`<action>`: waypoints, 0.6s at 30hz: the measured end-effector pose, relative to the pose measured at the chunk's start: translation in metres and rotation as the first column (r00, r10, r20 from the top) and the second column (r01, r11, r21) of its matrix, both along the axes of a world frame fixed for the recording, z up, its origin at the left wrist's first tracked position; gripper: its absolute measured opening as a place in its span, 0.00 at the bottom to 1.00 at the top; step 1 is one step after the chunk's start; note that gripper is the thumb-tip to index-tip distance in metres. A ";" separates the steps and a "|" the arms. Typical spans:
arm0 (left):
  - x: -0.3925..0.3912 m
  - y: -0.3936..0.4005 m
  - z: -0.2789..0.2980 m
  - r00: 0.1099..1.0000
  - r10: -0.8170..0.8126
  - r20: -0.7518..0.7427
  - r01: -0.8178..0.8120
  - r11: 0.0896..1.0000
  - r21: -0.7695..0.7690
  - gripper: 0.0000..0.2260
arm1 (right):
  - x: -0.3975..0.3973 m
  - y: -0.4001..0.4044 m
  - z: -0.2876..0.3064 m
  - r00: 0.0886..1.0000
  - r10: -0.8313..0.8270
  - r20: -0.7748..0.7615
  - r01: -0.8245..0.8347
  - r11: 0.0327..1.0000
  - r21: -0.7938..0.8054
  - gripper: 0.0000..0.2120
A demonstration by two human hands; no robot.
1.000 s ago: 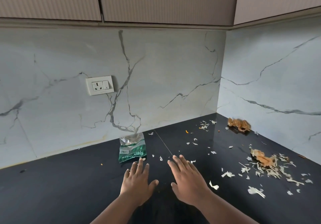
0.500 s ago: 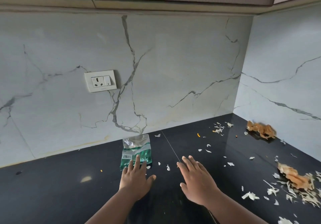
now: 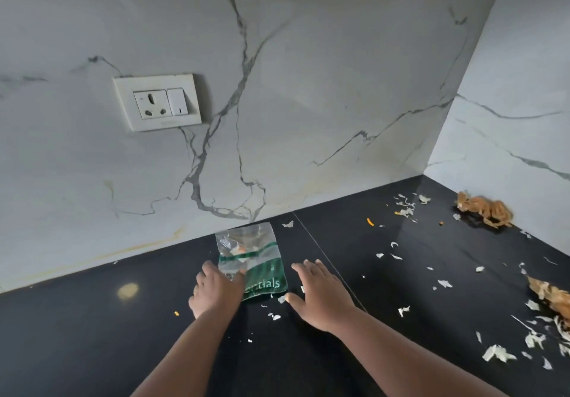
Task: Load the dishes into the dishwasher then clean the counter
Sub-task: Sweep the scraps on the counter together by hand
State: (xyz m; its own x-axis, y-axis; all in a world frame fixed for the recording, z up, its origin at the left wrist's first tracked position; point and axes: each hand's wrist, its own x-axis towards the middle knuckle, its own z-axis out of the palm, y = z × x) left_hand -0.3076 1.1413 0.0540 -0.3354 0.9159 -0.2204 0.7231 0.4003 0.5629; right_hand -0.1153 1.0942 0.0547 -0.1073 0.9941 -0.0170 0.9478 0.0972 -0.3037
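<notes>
in the head view our left hand (image 3: pixel 216 288) lay on the near-left corner of the plastic bag (image 3: pixel 256 261), whether pinching it we could not tell; our right hand (image 3: pixel 320 295) hovered just beside it, fingers spread. the bag lay flat on the black surface (image 3: pixel 77 329) near the wall, a few scraps inside. lifted mouth-down, we judged, it could spill them among the peelings (image 3: pixel 404 208).

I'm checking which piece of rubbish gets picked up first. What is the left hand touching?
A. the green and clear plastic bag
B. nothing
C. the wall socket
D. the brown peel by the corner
A: the left hand lies on the left edge of the plastic bag on the black counter.
</notes>
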 end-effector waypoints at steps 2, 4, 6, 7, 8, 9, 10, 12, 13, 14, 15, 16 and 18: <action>-0.003 0.007 -0.001 0.989 0.026 0.147 -0.026 1.000 -0.004 0.32 | -0.013 0.012 -0.002 0.997 -0.040 -0.067 0.037 0.999 -0.040 0.31; -0.004 0.010 -0.001 0.953 0.079 0.293 -0.081 0.997 -0.004 0.33 | -0.022 0.019 0.000 0.993 -0.070 -0.093 0.063 0.996 -0.070 0.32; -0.004 0.011 -0.003 0.912 0.132 0.388 -0.133 0.991 -0.023 0.32 | -0.027 0.022 0.002 0.985 -0.110 -0.132 0.096 0.990 -0.107 0.32; -0.003 0.010 -0.003 0.891 0.153 0.428 -0.152 0.988 -0.038 0.31 | -0.029 0.022 0.001 0.978 -0.135 -0.159 0.114 0.984 -0.138 0.32; -0.001 0.009 -0.003 0.874 0.165 0.457 -0.161 0.986 -0.048 0.30 | -0.030 0.021 0.001 0.970 -0.158 -0.183 0.129 0.978 -0.164 0.32; 0.001 0.008 -0.002 0.863 0.167 0.476 -0.162 0.985 -0.052 0.29 | -0.031 0.020 0.001 0.965 -0.173 -0.195 0.138 0.974 -0.182 0.32; 0.004 0.007 -0.001 0.861 0.165 0.481 -0.158 0.986 -0.055 0.28 | -0.031 0.019 -0.001 0.966 -0.178 -0.187 0.141 0.971 -0.195 0.31; 0.009 0.009 -0.001 0.866 0.144 0.479 -0.140 0.989 -0.045 0.27 | -0.029 0.019 -0.004 0.971 -0.183 -0.152 0.147 0.963 -0.225 0.31; 0.012 0.010 -0.001 0.859 0.135 0.495 -0.134 0.990 -0.038 0.25 | -0.027 0.020 -0.004 0.970 -0.195 -0.145 0.156 0.957 -0.245 0.31; 0.014 0.014 -0.003 0.838 0.129 0.531 -0.134 0.991 -0.029 0.23 | -0.025 0.020 -0.003 0.967 -0.207 -0.147 0.165 0.952 -0.256 0.31; 0.015 0.017 -0.005 0.804 0.132 0.580 -0.144 0.989 -0.026 0.20 | -0.024 0.020 -0.001 0.964 -0.215 -0.157 0.171 0.952 -0.254 0.30; 0.017 0.018 -0.006 0.763 0.138 0.631 -0.154 0.988 -0.029 0.18 | -0.023 0.018 0.000 0.959 -0.223 -0.172 0.180 0.956 -0.233 0.30; 0.019 0.016 -0.010 0.684 0.146 0.715 -0.165 0.985 -0.043 0.13 | -0.018 0.009 0.002 0.949 -0.237 -0.207 0.202 0.964 -0.174 0.30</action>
